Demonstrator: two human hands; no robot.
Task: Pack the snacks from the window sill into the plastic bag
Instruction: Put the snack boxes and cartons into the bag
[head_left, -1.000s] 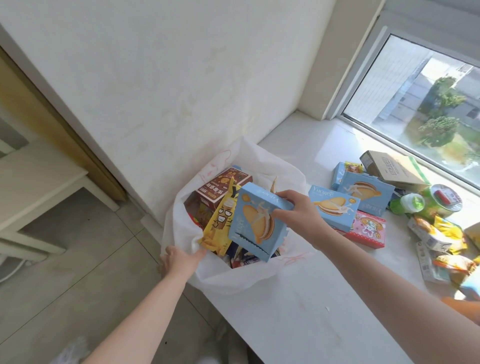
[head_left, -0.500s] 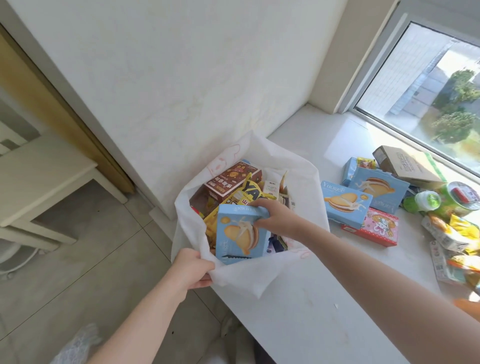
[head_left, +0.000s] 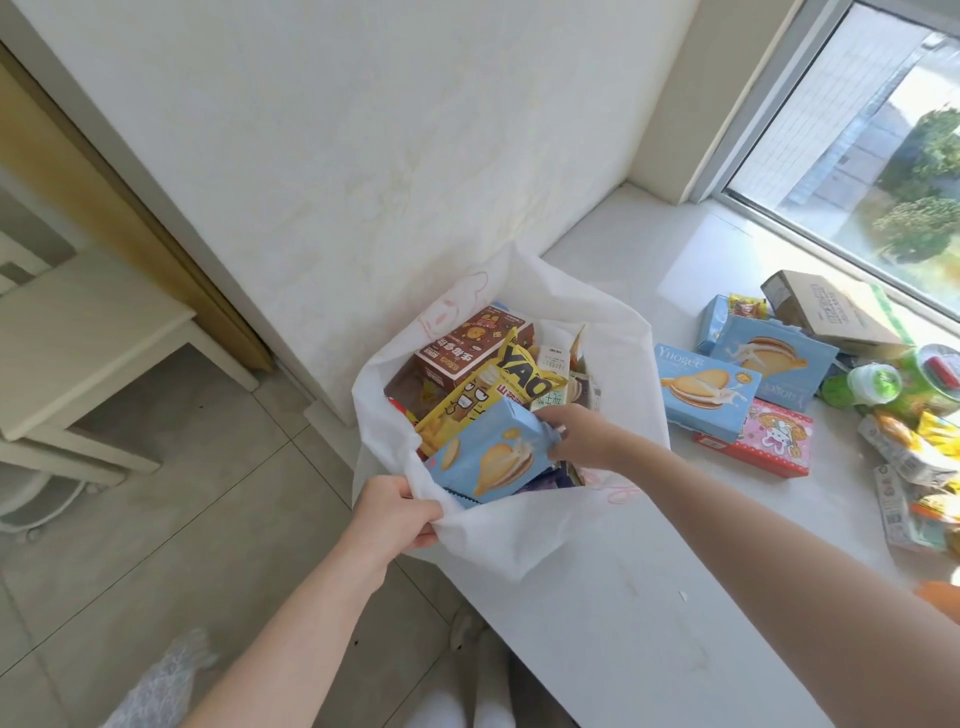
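Observation:
A white plastic bag (head_left: 524, 540) hangs open at the left end of the white window sill (head_left: 670, 613). My left hand (head_left: 389, 514) grips its near rim. My right hand (head_left: 576, 436) holds the right end of a light blue biscuit box (head_left: 485, 457), which lies tilted inside the bag's mouth. Under and behind it in the bag are a yellow snack packet (head_left: 498, 384) and a brown box (head_left: 467, 345). On the sill to the right lie two more blue biscuit boxes (head_left: 701, 389) (head_left: 769, 358) and a pink box (head_left: 763, 439).
Further right on the sill are a cardboard box (head_left: 831, 312), green cups (head_left: 883, 382) and several small wrapped snacks (head_left: 914, 457). The window (head_left: 872, 145) runs along the sill's far side. A white wall stands behind the bag. A pale table (head_left: 78, 338) stands on the tiled floor at left.
My right hand has lowered the blue biscuit box from above the bag down into its mouth. My left hand has taken a firmer grip of the bag's near rim.

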